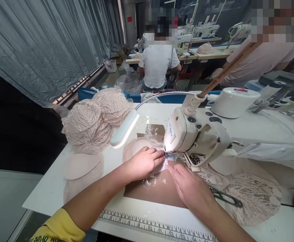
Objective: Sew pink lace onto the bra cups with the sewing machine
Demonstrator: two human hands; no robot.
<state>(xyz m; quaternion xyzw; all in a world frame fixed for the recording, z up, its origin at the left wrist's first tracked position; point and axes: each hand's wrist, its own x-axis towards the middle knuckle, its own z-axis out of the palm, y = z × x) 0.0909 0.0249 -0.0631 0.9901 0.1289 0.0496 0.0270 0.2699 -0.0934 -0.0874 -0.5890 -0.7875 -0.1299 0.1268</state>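
Under the needle end of a white sewing machine (177, 129) lies a pale beige lace piece (159, 170), partly covered by my hands. My left hand (145, 163) is on top of this lace, its fingers bent close together and the tips beside the presser foot. To the right, my right hand (189, 185) pinches the lace edge just in front of the needle area, index finger pointing at it. A brown sheet (149, 191) with shiny clear tape is beneath both hands. The exact fingertip grip is partly hidden.
Piled lace pieces (86, 121) stand at the left, with a smooth beige cup piece (82, 165) before them. More lace (254, 191) lies right, near black metal scissors-like handles (227, 198). A lamp (124, 131) overhangs the table. A ruler strip (149, 226) lines the front edge. Two people sit beyond.
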